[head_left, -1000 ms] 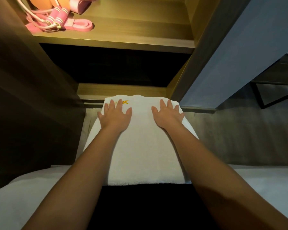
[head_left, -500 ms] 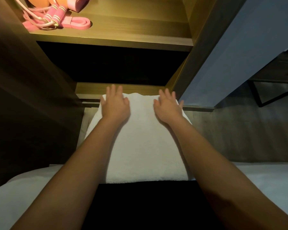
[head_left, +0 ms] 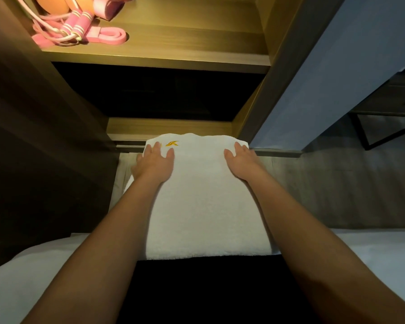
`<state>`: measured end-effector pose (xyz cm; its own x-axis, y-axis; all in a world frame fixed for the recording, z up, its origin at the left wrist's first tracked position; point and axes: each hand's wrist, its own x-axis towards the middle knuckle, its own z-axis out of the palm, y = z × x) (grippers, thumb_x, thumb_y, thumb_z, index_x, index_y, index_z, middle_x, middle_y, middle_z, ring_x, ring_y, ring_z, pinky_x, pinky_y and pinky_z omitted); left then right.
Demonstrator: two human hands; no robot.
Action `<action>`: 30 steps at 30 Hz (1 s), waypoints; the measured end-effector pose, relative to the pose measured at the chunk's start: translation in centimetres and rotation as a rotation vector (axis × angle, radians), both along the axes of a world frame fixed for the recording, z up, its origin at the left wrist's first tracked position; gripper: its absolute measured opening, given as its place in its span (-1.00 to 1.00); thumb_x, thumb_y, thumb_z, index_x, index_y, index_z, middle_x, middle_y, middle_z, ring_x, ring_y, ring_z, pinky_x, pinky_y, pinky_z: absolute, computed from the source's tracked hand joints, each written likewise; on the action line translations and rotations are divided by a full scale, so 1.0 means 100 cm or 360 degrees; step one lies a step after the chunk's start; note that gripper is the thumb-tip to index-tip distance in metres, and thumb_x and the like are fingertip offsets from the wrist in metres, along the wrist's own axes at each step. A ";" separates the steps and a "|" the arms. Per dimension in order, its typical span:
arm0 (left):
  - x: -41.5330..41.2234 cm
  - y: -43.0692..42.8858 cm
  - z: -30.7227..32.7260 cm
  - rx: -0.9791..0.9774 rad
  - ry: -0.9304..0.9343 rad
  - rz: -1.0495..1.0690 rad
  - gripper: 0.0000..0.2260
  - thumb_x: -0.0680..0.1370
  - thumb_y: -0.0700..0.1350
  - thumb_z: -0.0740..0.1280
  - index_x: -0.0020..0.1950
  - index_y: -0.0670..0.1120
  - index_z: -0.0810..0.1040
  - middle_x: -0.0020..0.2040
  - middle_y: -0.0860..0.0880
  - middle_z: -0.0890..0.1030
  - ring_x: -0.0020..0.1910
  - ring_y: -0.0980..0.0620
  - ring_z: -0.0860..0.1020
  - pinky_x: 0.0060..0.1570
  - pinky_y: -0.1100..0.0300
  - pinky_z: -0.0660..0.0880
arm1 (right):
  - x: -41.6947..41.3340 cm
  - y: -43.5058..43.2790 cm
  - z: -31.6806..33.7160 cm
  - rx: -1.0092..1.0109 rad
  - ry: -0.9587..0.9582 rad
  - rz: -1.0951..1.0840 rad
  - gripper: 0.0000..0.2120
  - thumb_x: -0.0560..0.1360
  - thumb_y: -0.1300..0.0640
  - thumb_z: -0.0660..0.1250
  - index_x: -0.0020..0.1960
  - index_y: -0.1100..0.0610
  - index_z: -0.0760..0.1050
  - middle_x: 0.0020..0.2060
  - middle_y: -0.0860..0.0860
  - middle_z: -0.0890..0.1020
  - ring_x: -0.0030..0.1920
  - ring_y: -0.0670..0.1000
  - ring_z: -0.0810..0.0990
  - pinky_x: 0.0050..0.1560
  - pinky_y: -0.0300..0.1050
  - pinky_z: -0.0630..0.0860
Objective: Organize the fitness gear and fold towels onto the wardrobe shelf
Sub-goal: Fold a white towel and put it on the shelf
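Observation:
A white folded towel (head_left: 204, 202) with a small yellow logo near its far left corner lies on the bed edge in front of the wardrobe. My left hand (head_left: 153, 163) lies flat on the towel's far left part, fingers spread. Flat on the far right part rests my right hand (head_left: 242, 163), close to the towel's right edge. Neither hand grips anything. On the lit wooden wardrobe shelf (head_left: 187, 50) above sit a pink skipping rope (head_left: 76, 25), a pink resistance band (head_left: 108, 37) and an orange ball (head_left: 56, 5), partly cut off by the frame.
Below the lit shelf a dark compartment (head_left: 168, 92) opens. The wardrobe's dark side panel (head_left: 33, 136) stands at left, its open door (head_left: 337, 66) at right. White bedding (head_left: 372, 253) spreads on both sides; a black strip (head_left: 208, 288) lies under my arms. A dark metal-framed table (head_left: 388, 127) stands far right.
Both hands slid outward across the towel from near its far middle toward its far corners, uncovering the yellow logo. The towel has stayed in place.

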<state>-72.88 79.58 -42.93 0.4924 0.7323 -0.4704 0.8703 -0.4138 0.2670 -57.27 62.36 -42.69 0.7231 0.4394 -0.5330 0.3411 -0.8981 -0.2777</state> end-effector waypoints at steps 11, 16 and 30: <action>0.029 -0.021 0.017 0.0282 -0.0335 -0.0514 -0.56 0.69 -0.02 -0.06 0.58 0.00 0.11 0.61 -0.01 0.02 0.58 -0.01 -0.08 0.51 -0.15 -0.11 | -0.022 0.038 0.021 0.0202 -0.0309 0.0521 -0.52 0.66 -0.05 -0.11 0.58 -0.09 0.01 0.58 -0.01 -0.04 0.57 0.12 -0.15 0.48 0.33 -0.22; 0.025 -0.016 0.003 0.0216 0.0037 -0.0464 -0.52 0.64 0.18 -0.09 0.57 0.15 0.09 0.61 0.02 0.00 0.57 -0.18 -0.05 0.48 -0.24 -0.07 | -0.019 0.030 0.006 -0.0084 -0.0233 0.0528 -0.49 0.63 -0.21 -0.16 0.56 -0.20 -0.02 0.58 -0.09 -0.04 0.56 0.16 -0.15 0.45 0.41 -0.18; -0.051 0.017 0.012 0.0116 -0.0028 0.0004 -0.47 0.65 0.13 -0.06 0.59 -0.04 0.03 0.60 -0.11 0.00 0.56 -0.16 0.00 0.48 -0.19 0.06 | -0.010 -0.029 0.022 0.0083 -0.0015 -0.0116 -0.41 0.65 -0.19 -0.13 0.59 0.04 -0.08 0.58 0.05 -0.06 0.56 0.18 -0.15 0.51 0.28 -0.06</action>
